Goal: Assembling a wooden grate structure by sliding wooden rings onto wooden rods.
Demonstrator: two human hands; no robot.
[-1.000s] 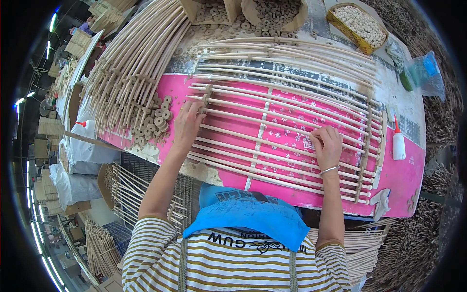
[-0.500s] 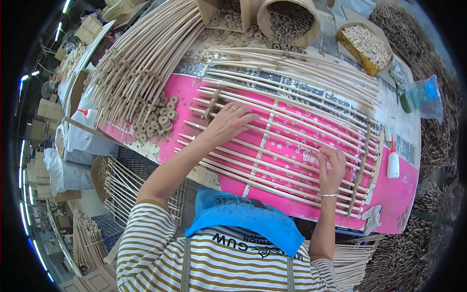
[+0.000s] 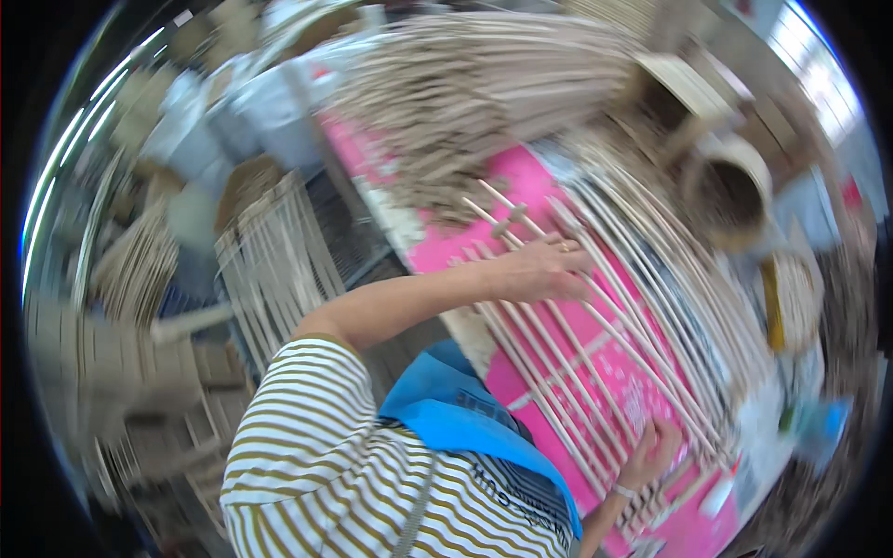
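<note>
A row of thin pale wooden rods (image 3: 560, 383) lies across a pink printed sheet (image 3: 516, 172), slanting down to the right. Small wooden discs (image 3: 509, 221) sit on rods near their upper left ends. Just beside these discs, my left hand (image 3: 542, 270) is over the rods with its fingers bent around one of them. My right hand (image 3: 654, 456) is closed over the rods near their lower right ends, thumb and fingers together. What lies between those fingers is too blurred to tell. Motion smears most of the picture.
A large stack of rods (image 3: 419, 102) lies at the far left of the table. Behind the row stand an open box (image 3: 670, 102), a round tub (image 3: 730, 191) and a yellow tray (image 3: 791, 302) of pale pieces. A glue bottle (image 3: 718, 493) is near my right hand.
The view has swung left, so the table and rods now slant down to the right and more of the room's left shows. Both hands stay at the rods.
</note>
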